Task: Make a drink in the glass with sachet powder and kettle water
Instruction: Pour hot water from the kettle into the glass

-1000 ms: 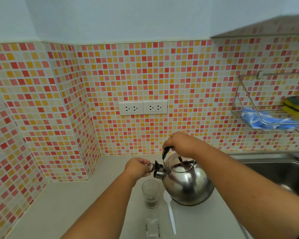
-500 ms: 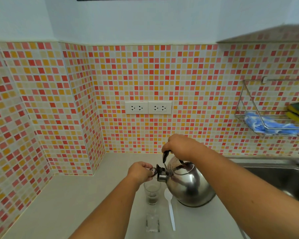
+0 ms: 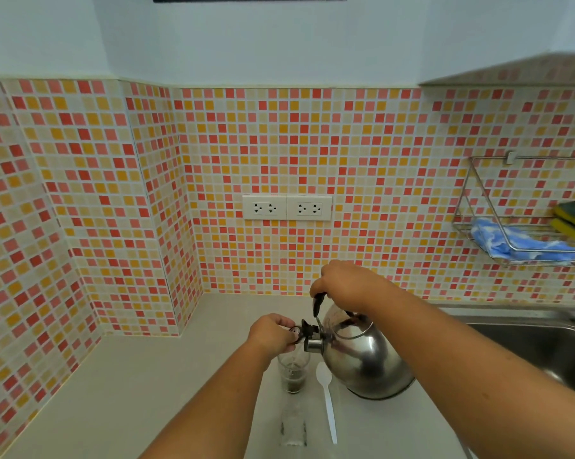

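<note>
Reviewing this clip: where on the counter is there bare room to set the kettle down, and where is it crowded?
Bare grey counter runs from the tiled corner to the left hand; more lies behind the round steel kettle, below the white wall sockets. It is crowded around the clear glass, white plastic spoon and emptied clear sachet. The steel sink bounds the right.

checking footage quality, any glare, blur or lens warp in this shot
Head view: wide-angle warp bows the tiled wall near the edges; soft glare on the steel kettle; the sachet at the bottom is smeared; lighting is even, with only faint shadows on the counter.
</note>
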